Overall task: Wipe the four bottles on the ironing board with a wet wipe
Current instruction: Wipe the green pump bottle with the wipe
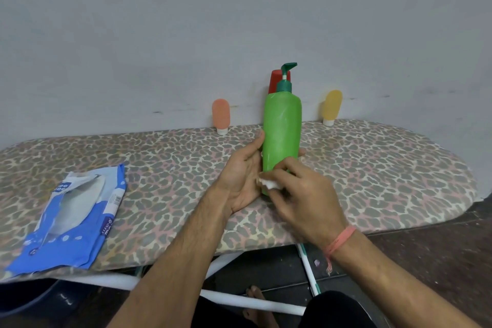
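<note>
A tall green pump bottle (282,128) stands over the middle of the leopard-print ironing board (386,168). My left hand (239,178) grips its lower part from the left, thumb up along its side and fingertips showing past its right edge. My right hand (300,194) pinches a small white wet wipe (269,184) against the bottle's base. A red bottle (275,81) stands behind the green one, mostly hidden. An orange bottle (221,116) and a yellow bottle (331,106) stand cap-down along the far edge by the wall.
A torn-open blue and white wipe packet (74,218) lies on the board's left part. The grey wall (239,21) runs just behind the board. Below the near edge show white frame bars (247,301), a dark floor and a bare foot.
</note>
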